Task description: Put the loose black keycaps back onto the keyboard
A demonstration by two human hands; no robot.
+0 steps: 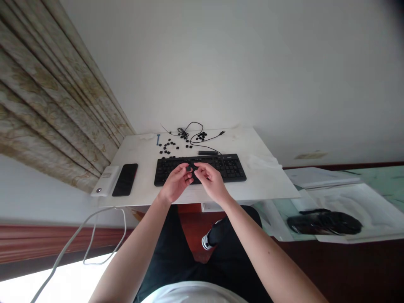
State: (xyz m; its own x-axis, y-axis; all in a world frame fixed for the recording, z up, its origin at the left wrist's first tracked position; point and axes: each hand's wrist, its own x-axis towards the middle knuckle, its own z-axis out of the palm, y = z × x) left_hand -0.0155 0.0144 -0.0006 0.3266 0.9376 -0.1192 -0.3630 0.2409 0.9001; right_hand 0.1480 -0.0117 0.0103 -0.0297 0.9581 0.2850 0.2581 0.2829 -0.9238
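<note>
A black keyboard [233,167] lies along the front of the white table, some of its keys off. Over its middle, my left hand [177,182] pinches a small black keycap [189,168] between thumb and fingers. My right hand [211,180] is close beside it, fingers bent and thumb and forefinger drawn toward each other at the keycap. Whatever the right fingertips may grip is too small and dark to make out. Behind the keyboard lie several loose black keycaps [166,147] and another small pile of keycaps [201,135].
A thin black cable [202,126] curls behind the keyboard, near a blue tool [158,139]. To the left are a phone [125,179] and a white box [106,180]. Clear plastic [261,161] lies at right. A lower surface holds a black object [325,222].
</note>
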